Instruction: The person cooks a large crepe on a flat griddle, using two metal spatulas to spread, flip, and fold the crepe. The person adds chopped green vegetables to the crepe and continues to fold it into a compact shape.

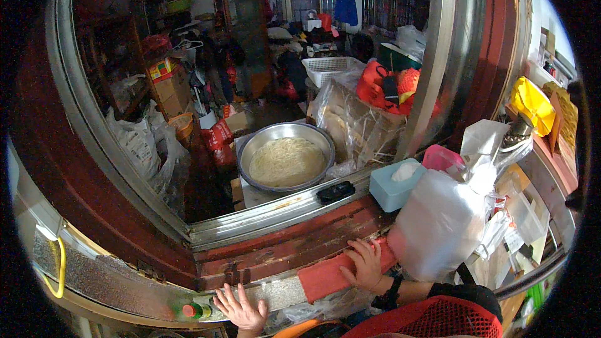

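Observation:
My left hand [242,309] has its fingers spread over the pale stone ledge [281,291], just right of a small bottle with a red cap [197,310]. My right hand [365,265], with a dark band on its wrist, lies spread on a folded red cloth [324,276] on the same ledge; no grip on the cloth shows. Past the open window, a large steel basin [287,183] holds pale noodles [287,160] in cloudy liquid. A black object [336,191] rests on the metal window track [281,211].
Right of the cloth stand a full translucent plastic bag [439,225], a light-blue tissue box [396,188] and a pink container [443,158]. A dark red frame [141,249] borders the opening. Inside are cardboard boxes [171,91], a white basket [328,68] and a plastic-wrapped carton [357,122].

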Demonstrator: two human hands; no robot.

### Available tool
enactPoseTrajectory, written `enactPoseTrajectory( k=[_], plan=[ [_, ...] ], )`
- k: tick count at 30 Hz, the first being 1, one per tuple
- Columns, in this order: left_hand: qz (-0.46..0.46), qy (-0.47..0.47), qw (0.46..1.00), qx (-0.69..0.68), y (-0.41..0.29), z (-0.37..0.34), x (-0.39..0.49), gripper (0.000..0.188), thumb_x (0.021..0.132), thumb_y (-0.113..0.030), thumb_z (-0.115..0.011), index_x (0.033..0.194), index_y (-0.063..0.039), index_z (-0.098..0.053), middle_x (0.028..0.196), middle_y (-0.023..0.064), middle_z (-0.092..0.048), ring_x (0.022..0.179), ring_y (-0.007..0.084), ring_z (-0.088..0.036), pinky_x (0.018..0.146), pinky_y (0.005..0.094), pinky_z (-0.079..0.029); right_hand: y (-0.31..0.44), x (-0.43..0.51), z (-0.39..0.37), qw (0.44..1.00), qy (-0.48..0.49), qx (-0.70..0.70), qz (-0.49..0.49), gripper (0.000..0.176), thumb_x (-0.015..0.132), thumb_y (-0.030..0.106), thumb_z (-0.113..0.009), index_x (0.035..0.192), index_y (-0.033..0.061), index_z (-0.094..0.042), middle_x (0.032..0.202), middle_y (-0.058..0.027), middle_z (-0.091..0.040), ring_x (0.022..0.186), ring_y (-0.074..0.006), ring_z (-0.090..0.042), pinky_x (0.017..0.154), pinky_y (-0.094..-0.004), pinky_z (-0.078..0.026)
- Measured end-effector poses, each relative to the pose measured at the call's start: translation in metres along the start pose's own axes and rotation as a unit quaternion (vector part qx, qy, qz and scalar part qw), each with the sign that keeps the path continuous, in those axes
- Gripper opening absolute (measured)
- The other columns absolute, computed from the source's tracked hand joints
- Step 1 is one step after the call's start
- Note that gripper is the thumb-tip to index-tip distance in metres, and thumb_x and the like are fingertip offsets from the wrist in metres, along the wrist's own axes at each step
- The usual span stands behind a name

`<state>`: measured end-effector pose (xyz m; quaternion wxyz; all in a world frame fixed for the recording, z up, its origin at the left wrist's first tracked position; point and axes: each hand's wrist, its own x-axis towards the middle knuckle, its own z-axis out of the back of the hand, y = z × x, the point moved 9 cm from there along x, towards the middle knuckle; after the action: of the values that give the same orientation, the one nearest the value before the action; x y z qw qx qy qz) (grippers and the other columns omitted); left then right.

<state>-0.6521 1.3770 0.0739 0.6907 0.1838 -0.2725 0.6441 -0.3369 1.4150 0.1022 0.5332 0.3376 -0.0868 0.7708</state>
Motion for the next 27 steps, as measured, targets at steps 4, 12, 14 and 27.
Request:
enactPoseTrajectory(
  k=[4, 12, 14, 27],
  plan=[
    [-0.004, 0.016, 1.000, 0.016, 0.000, -0.004, 0.000, 0.070, 0.090, -0.055, -0.038, 0.138, -0.004, -0.038, 0.145, 0.0257, -0.028, 0.133, 0.0517, -0.022, 0.105, 0.0667, -0.016, 0.000, 0.001, 0.002, 1.000, 0.007, -0.002, -0.006, 0.045, 0.075, 0.030, -0.070, 0.111, 0.0079, -0.055, 0.128, -0.0131, -0.049, 0.119, -0.0335, -0.045, 0.104, -0.0549, -0.023],
    [0.006, 0.000, 0.999, 0.034, -0.006, 0.003, 0.007, 0.065, 0.091, -0.049, -0.038, 0.137, -0.004, -0.040, 0.145, 0.0235, -0.030, 0.136, 0.0465, -0.021, 0.108, 0.0614, -0.014, -0.004, -0.005, 0.006, 0.999, -0.029, 0.017, -0.006, 0.047, 0.075, 0.029, -0.070, 0.114, 0.0077, -0.055, 0.130, -0.0129, -0.047, 0.122, -0.0335, -0.042, 0.104, -0.0549, -0.023],
    [0.008, 0.000, 0.999, 0.040, -0.008, 0.003, 0.007, 0.065, 0.091, -0.049, -0.038, 0.138, -0.004, -0.040, 0.146, 0.0232, -0.029, 0.137, 0.0459, -0.020, 0.109, 0.0603, -0.013, -0.006, -0.007, 0.009, 0.998, -0.064, 0.026, -0.003, 0.047, 0.075, 0.029, -0.070, 0.114, 0.0072, -0.056, 0.130, -0.0129, -0.047, 0.123, -0.0342, -0.041, 0.105, -0.0550, -0.024],
    [-0.016, -0.044, 0.997, 0.063, -0.014, 0.009, 0.006, 0.065, 0.089, -0.045, -0.045, 0.145, -0.016, -0.029, 0.152, 0.0150, -0.022, 0.141, 0.0385, -0.015, 0.110, 0.0590, -0.013, 0.088, -0.155, 0.105, 0.981, -0.028, 0.185, 0.049, 0.043, 0.080, 0.026, -0.068, 0.117, 0.0090, -0.053, 0.127, -0.0204, -0.045, 0.116, -0.0407, -0.044, 0.097, -0.0526, -0.036]
  ],
)
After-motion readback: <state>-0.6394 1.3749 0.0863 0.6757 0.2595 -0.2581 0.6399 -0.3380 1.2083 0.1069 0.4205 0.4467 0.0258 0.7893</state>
